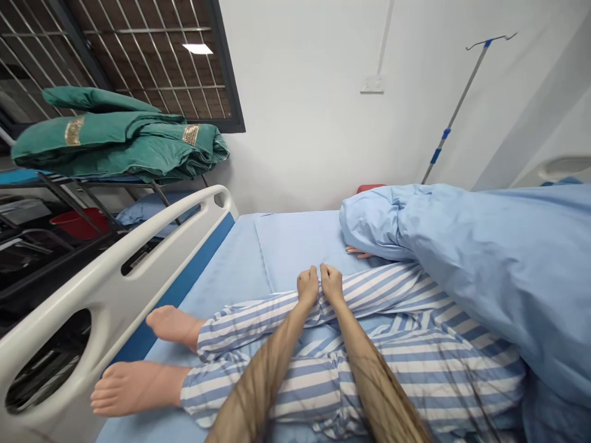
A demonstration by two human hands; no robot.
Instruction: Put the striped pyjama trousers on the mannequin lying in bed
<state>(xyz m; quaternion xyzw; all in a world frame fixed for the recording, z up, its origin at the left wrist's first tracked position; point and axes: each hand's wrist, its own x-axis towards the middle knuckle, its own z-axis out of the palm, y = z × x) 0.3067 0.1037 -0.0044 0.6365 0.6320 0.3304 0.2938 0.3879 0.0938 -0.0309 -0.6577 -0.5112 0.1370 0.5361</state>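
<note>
My left hand point(308, 286) and my right hand point(331, 283) are both closed, side by side at the knee of the far leg. They grip the blue-and-white striped trousers point(392, 286), whose cloth creases between my wrists; the fingertips are hidden. The trousers are on a manikin lying on the bed, its bare far foot point(173, 326) and near foot point(138, 387) pointing left. My forearms cross over the near leg. A light blue quilt point(475, 246) is folded back over the upper body. From under its edge stick out the fingers of a manikin hand point(359, 252).
A white-and-blue footboard point(157, 237) borders the bed point(295, 231) on the left. Beyond it, folded green quilts point(124, 141) lie on a rack near a red basin point(80, 223). An IV pole point(455, 114) stands by the wall at the right.
</note>
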